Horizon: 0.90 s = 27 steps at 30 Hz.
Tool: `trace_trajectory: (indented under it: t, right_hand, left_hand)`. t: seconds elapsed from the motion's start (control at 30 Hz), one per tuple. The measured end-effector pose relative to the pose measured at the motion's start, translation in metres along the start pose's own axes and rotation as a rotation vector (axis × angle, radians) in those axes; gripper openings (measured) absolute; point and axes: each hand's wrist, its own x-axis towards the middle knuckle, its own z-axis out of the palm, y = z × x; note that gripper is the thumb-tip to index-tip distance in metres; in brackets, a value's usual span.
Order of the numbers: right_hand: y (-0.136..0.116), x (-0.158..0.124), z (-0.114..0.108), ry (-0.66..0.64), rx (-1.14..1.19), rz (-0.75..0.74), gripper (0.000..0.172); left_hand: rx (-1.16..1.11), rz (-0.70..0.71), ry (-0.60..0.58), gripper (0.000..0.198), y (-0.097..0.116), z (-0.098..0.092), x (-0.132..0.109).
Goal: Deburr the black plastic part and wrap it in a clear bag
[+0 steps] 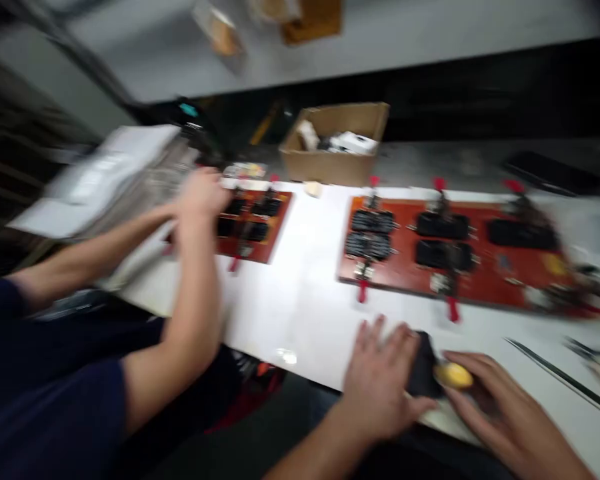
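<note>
The picture is smeared by motion. At the near edge of the white table, my left hand is closed on a small black part, fingers over it and thumb beneath. My right hand comes in from the right. Its fingers pinch a small yellow piece that sits against the black part. Beyond my hands lies a long red board that carries several black parts and red-handled clamps.
A co-worker in dark blue sleeves reaches both hands to a smaller red board at the left. A cardboard box stands behind it, with stacked papers at the far left. Dark thin strips lie at the right.
</note>
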Motion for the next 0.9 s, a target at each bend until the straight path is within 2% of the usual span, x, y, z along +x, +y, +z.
trace_trajectory:
  t: [0.07,0.2,0.33,0.47,0.53,0.63,0.73,0.83,0.9]
  right_hand:
    - [0.008,-0.014,-0.021,-0.072,-0.001,0.067,0.03]
    - [0.009,-0.02,-0.016,-0.034,0.013,0.115,0.037]
    - [0.006,-0.009,-0.012,-0.051,-0.02,0.062,0.036]
    - [0.012,0.02,-0.018,-0.042,-0.092,0.026,0.027]
    - [0.014,0.031,-0.016,-0.003,-0.117,0.056,0.031]
    - [0.012,0.034,-0.012,-0.015,-0.096,0.095,0.034]
    - [0.008,0.033,-0.012,-0.051,-0.103,0.059,0.021]
    - [0.007,0.036,-0.013,0.014,-0.151,0.086,0.019]
    - [0.006,0.038,-0.012,0.012,-0.154,0.114,0.018]
  left_hand:
    - [0.006,-0.015,-0.005,0.086,-0.004,0.004,0.012]
    - [0.019,0.002,-0.037,0.079,-0.01,0.015,0.032]
    - [0.05,0.019,-0.024,0.075,-0.006,0.013,0.03]
    - [0.06,0.029,-0.009,0.076,-0.006,0.013,0.029]
    - [0.057,0.022,-0.015,0.076,-0.007,0.014,0.03]
    - [0.042,0.02,-0.025,0.075,-0.008,0.016,0.03]
    - [0.033,0.027,-0.012,0.075,-0.009,0.017,0.029]
    - [0.026,0.022,0.002,0.075,-0.01,0.017,0.027]
    - [0.015,0.023,0.005,0.075,-0.01,0.016,0.027]
